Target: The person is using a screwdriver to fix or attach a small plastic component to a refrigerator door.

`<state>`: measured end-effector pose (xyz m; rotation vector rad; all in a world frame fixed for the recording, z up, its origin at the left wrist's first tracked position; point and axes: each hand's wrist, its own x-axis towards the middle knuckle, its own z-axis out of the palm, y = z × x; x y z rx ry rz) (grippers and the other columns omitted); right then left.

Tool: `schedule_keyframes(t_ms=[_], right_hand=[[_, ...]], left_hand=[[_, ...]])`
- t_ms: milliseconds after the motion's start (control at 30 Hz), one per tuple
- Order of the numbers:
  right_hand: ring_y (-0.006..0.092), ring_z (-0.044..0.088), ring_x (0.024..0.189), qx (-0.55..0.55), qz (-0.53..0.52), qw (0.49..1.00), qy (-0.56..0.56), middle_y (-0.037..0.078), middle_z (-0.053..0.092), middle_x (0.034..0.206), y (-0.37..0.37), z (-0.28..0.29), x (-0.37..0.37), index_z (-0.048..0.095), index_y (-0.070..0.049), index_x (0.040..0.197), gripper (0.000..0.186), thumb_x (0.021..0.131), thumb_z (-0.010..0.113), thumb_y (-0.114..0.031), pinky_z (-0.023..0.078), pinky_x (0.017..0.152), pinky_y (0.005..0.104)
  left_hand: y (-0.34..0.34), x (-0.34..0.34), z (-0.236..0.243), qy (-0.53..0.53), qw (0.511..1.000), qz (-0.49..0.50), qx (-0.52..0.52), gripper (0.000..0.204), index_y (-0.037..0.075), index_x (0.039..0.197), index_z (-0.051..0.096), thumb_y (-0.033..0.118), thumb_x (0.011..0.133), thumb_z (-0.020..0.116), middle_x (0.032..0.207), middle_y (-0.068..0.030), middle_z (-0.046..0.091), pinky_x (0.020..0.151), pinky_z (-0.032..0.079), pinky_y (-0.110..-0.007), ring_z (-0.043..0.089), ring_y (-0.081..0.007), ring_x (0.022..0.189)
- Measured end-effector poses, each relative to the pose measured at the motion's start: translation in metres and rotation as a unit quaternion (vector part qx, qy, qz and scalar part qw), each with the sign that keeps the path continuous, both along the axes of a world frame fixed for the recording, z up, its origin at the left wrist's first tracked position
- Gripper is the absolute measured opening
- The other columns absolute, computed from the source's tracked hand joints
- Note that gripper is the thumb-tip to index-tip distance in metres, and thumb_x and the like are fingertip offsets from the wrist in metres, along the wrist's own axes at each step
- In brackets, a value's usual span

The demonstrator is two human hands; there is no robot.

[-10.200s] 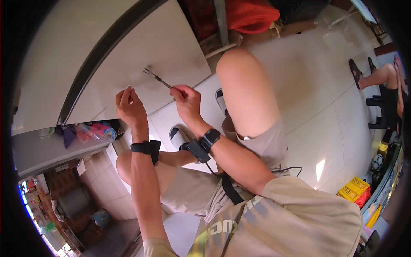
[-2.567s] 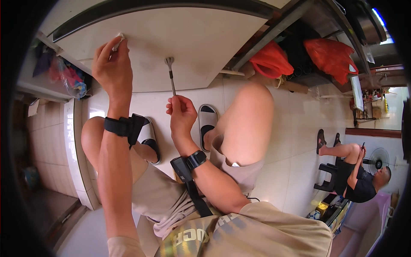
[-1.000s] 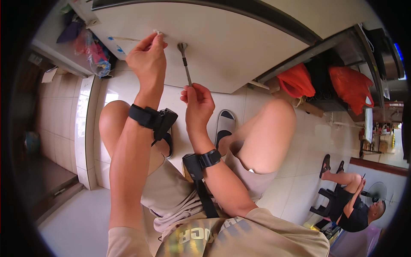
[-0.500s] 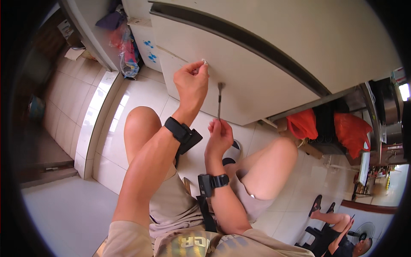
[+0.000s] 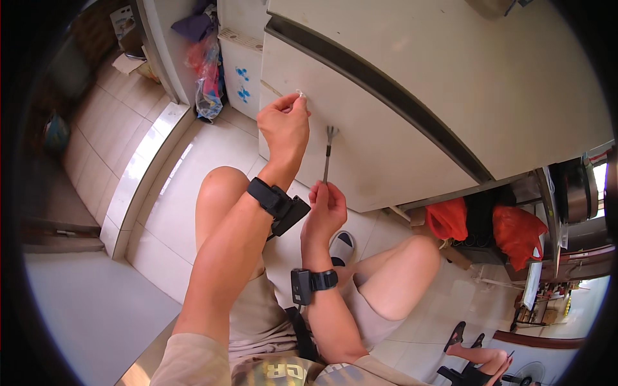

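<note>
Your left hand (image 5: 283,125) is raised against the cream cabinet door (image 5: 360,148), its fingertips pinched tight on a small whitish scrap (image 5: 300,94) that presses against the door face; what the scrap is cannot be made out. A black wrist strap (image 5: 278,201) sits just below that hand.

Your right hand (image 5: 325,209) is lower and to the right of the left, fingers curled closed around the bottom end of a thin paintbrush (image 5: 327,153). The brush stands nearly upright above your right fingers, and its bristle tip (image 5: 331,131) lies against the door, just to the right of your left fingers and a little below the pinched scrap. A second black wrist device (image 5: 309,283) is strapped under the right hand.

A dark strip (image 5: 386,90) runs across the cabinet above and to the right of both sets of fingers. Left of your left fingers, a bundle of coloured plastic bags (image 5: 206,71) leans in the corner. Right of and below your right fingers, two red bags (image 5: 483,225) sit under the cabinet. Your bare knees and a grey sandal (image 5: 342,246) are below your hands, on the pale tiled floor (image 5: 161,212).
</note>
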<state>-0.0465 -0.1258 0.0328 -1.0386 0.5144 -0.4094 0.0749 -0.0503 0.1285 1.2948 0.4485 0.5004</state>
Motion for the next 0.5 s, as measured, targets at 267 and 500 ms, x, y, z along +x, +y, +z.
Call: schedule_keyframes(t_ms=[267, 500], right_hand=[[0.0152, 0.067, 0.083, 0.045, -0.010, 0.999, -0.001, 0.013, 0.070, 0.101, 0.006, 0.011, 0.008, 0.060, 0.002, 0.110, 0.016, 0.095, 0.065, -0.003, 0.056, 0.075, 0.0261], [0.0150, 0.066, 0.086, 0.052, 0.046, 0.995, -0.078, 0.013, 0.070, 0.104, 0.004, 0.029, 0.031, 0.060, 0.000, 0.111, 0.015, 0.097, 0.064, -0.003, 0.055, 0.077, 0.0257]], left_hand=[[0.004, -0.003, 0.007, -0.014, 1.000, -0.001, -0.002, 0.022, -0.009, 0.099, 0.071, 0.010, 0.089, 0.069, 0.077, -0.0113, 0.071, 0.061, 0.053, -0.025, 0.070, -0.0154, 0.067], [0.001, 0.001, 0.008, -0.046, 0.998, -0.004, -0.042, 0.024, -0.009, 0.103, 0.071, 0.010, 0.089, 0.071, 0.078, -0.0068, 0.070, 0.058, 0.048, -0.022, 0.068, -0.0114, 0.068]])
